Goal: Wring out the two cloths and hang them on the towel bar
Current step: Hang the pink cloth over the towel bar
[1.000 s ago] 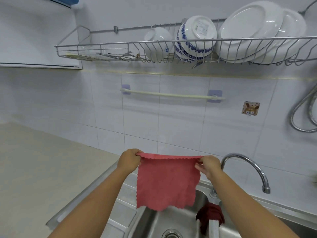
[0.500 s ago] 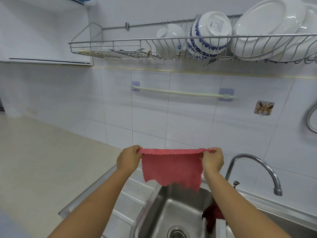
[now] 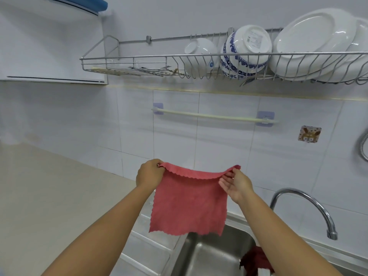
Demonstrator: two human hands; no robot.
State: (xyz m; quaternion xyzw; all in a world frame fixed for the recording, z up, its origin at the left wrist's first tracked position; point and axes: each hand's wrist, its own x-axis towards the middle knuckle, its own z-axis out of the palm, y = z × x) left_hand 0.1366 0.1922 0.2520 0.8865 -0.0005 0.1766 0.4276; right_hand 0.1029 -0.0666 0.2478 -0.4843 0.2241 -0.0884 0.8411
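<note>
A pink cloth (image 3: 189, 204) hangs spread out above the sink's left edge. My left hand (image 3: 149, 173) pinches its top left corner and my right hand (image 3: 236, 185) pinches its top right corner. Its top edge sags a little between them. The cream towel bar (image 3: 211, 116) is fixed to the tiled wall above and behind the cloth, with nothing on it. A second, dark red cloth (image 3: 255, 257) lies bunched on the sink's right side, partly hidden by my right forearm.
A steel sink (image 3: 209, 255) sits below, with a curved tap (image 3: 310, 204) to its right. A wire dish rack (image 3: 199, 64) with bowls and plates hangs above the bar. A beige counter (image 3: 49, 196) stretches left. A hose (image 3: 363, 148) hangs at the far right.
The cloth has come slightly up and toward the wall, its top edge now slack and its lower part hanging full length. The view has tilted up a little.
</note>
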